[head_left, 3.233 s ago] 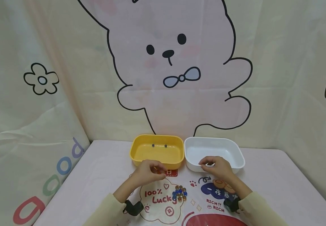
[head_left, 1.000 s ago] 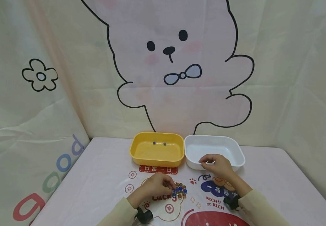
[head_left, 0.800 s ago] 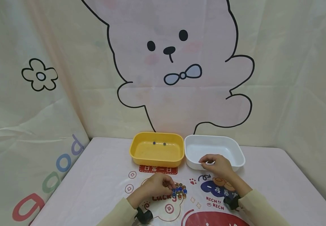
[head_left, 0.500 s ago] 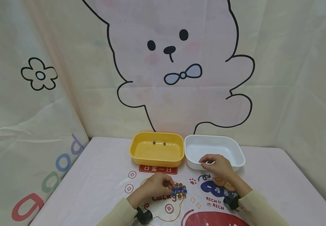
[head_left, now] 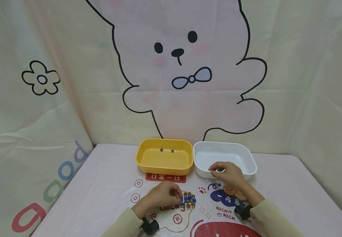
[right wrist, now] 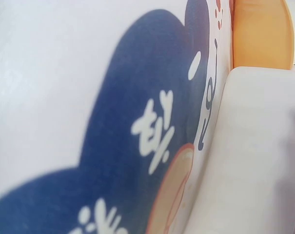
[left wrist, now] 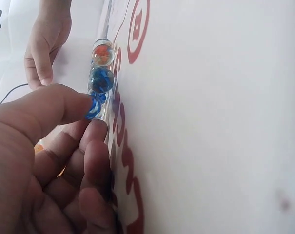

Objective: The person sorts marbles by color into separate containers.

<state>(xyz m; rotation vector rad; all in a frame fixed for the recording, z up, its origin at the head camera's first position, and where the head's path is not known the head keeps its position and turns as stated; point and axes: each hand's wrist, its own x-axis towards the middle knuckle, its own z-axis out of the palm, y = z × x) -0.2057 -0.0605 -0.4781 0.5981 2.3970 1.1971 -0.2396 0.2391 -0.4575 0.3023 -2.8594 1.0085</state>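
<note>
A cluster of blue and amber glass marbles lies on the printed tablecloth, in front of the two trays. My left hand is at the cluster's left edge. In the left wrist view its thumb and forefinger pinch a blue swirled marble, beside another blue marble and a clear one with orange inside. My right hand hovers at the front of the white tray, fingers loosely bent and nothing visible between them. That hand is out of the right wrist view.
To the left of the white tray, and close against it, stands a yellow tray with two small dark marbles in it. A patterned cloth backdrop rises behind the table.
Since the earliest frame my left hand has come down from the front of the yellow tray to the marble cluster. Over the last second both hands stay almost still.
</note>
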